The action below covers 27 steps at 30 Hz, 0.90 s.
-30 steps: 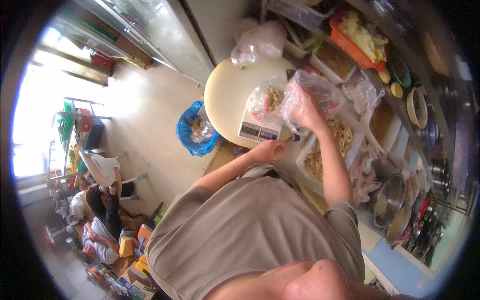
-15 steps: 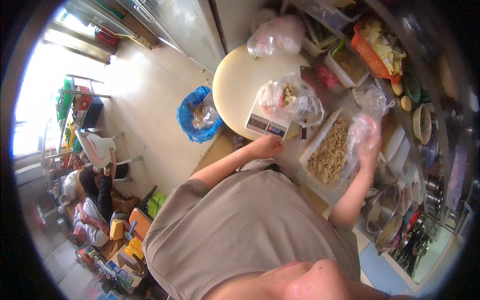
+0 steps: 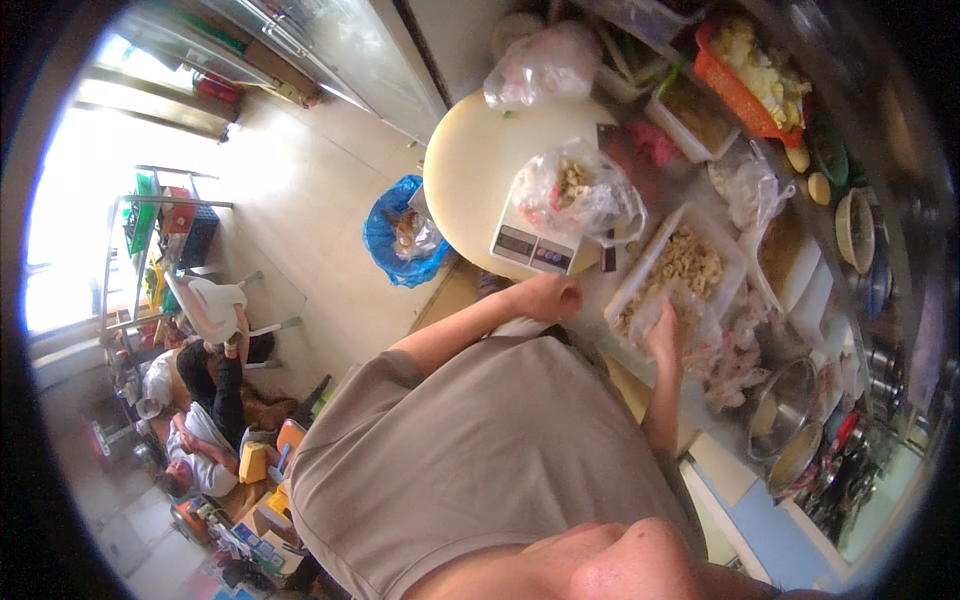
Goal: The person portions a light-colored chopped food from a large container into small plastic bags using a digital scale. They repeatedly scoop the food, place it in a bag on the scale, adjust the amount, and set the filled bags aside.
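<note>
My right hand [image 3: 664, 332] is over the near end of a white rectangular tub [image 3: 738, 262] of pale brownish chopped pieces [image 3: 690, 255]. A clear plastic bag [image 3: 694, 312] is bunched around its fingers, which hide part of the pieces. My left hand [image 3: 550, 297] is curled closed by the near edge of the round cream board [image 3: 465, 165], with nothing visible in it. Beside that hand, a white kitchen scale [image 3: 535, 245] stands on the board. On the scale sits an open clear plastic bag [image 3: 610, 200] with some of the same-looking pieces inside.
A bin lined with a blue bag [image 3: 385, 235] stands on the floor left of the board. Another filled plastic bag [image 3: 545, 65] lies at its far edge. Rightward are an orange basket [image 3: 715, 80] of leafy vegetables, containers and metal bowls [image 3: 785, 395]. Another person [image 3: 205, 440] sits far left.
My right hand has moved left and nearer, from the tub's right side to over its near end, with clear plastic around it. My left hand stays in nearly the same place.
</note>
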Motion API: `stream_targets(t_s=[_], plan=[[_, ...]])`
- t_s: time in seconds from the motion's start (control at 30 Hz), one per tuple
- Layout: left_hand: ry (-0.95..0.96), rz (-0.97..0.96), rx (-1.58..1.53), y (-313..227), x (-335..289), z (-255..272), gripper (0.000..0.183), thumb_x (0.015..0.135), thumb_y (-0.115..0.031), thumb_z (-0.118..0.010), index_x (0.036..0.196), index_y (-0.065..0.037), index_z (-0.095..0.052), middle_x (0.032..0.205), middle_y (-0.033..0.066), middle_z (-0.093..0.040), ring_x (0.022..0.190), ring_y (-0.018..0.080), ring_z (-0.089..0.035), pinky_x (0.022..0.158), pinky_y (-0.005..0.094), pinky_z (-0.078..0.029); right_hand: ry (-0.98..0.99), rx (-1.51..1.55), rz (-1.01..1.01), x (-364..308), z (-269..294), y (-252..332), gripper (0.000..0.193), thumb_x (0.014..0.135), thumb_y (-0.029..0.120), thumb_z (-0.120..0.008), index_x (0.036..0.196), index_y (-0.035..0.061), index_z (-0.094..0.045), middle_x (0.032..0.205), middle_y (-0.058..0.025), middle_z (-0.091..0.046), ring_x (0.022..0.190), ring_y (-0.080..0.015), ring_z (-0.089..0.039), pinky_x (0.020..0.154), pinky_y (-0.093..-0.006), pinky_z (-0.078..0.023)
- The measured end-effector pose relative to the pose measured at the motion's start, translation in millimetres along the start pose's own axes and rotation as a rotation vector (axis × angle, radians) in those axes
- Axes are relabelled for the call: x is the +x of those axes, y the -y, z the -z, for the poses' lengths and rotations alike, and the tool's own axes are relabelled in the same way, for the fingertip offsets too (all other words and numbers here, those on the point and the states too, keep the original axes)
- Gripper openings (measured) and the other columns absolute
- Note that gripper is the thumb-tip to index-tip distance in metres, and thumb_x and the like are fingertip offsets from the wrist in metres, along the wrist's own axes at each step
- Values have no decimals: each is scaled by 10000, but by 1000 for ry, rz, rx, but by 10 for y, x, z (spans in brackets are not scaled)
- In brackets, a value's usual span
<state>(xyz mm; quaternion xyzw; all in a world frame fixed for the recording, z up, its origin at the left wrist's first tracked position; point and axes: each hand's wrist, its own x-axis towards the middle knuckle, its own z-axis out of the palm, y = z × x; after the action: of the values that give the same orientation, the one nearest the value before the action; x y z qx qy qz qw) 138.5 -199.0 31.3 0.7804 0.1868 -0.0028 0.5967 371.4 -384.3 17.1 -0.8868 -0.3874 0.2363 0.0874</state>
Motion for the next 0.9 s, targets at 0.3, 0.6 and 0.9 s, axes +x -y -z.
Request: stream_targets(t_s=[0.3, 0.6, 0.9], plan=[[-9, 49, -19, 59, -35, -49, 216, 860, -213, -599, 942, -15, -624, 838, 160, -651, 750, 248, -618, 697, 364, -482, 87, 25, -45, 84, 112, 195, 301, 780, 140, -611, 1044, -5, -611, 997, -254, -624, 981, -405, -590, 827, -448, -463], [-33, 51, 5, 49, -114, 17, 188, 837, -194, -596, 915, -26, -624, 842, 166, -643, 770, 265, -617, 705, 369, -475, 82, -75, 2, 301, -110, -47, 291, 775, 85, -616, 1059, 24, -642, 890, -211, -664, 846, -374, -639, 738, -419, -490], [-86, 53, 58, 157, -104, 38, 197, 848, -210, -583, 884, -17, -604, 842, 160, -637, 789, 289, -616, 712, 385, -473, -133, 434, 173, 460, 985, 103, 221, 807, 123, -643, 1003, 23, -627, 921, -123, -676, 835, -255, -646, 774, -374, -501]])
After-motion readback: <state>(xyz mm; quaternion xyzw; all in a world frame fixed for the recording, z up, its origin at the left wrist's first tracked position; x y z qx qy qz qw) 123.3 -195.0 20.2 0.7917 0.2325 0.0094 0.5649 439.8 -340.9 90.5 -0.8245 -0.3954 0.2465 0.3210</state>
